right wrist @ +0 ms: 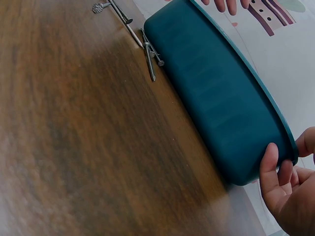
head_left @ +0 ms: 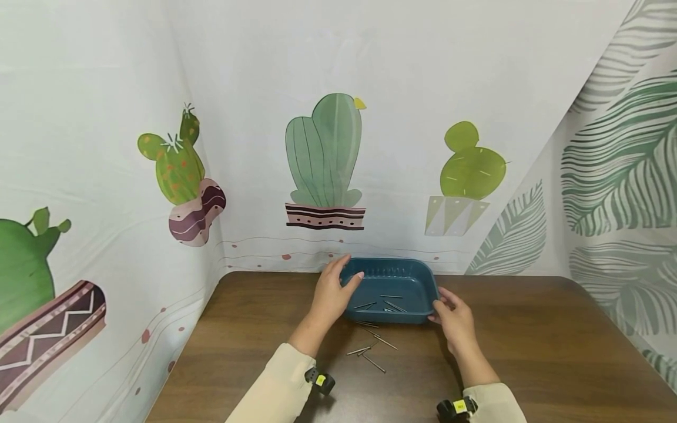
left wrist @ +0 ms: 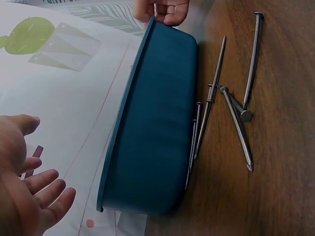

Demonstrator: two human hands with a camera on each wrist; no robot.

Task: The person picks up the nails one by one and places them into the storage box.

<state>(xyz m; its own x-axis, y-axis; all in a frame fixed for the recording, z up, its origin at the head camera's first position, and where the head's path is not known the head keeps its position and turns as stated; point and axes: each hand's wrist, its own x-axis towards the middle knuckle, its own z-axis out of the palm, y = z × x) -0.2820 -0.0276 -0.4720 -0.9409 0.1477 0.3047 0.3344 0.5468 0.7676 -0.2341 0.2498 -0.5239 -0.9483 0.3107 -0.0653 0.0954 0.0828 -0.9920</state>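
A dark teal plastic tray (head_left: 407, 318) stands near the back of the table, with several metal nails (head_left: 391, 296) lying inside it. At its right end, my right hand (head_left: 457, 320) grips the corner; in the right wrist view the thumb presses the outer wall (right wrist: 221, 123) and the fingers are at the rim. My left hand (head_left: 331, 294) is held by the left end, fingers spread; the left wrist view shows this hand (left wrist: 29, 182) apart from the tray. Several loose nails (head_left: 374, 367) lie crossed on the wood in front, some close against the tray's front wall.
The brown wooden table (head_left: 254, 341) has rounded back corners. Right behind it hangs a pale cloth (head_left: 243, 147) printed with cacti and leaves. Each wrist carries a small black camera (head_left: 321, 380) over a cream sleeve (head_left: 277, 382).
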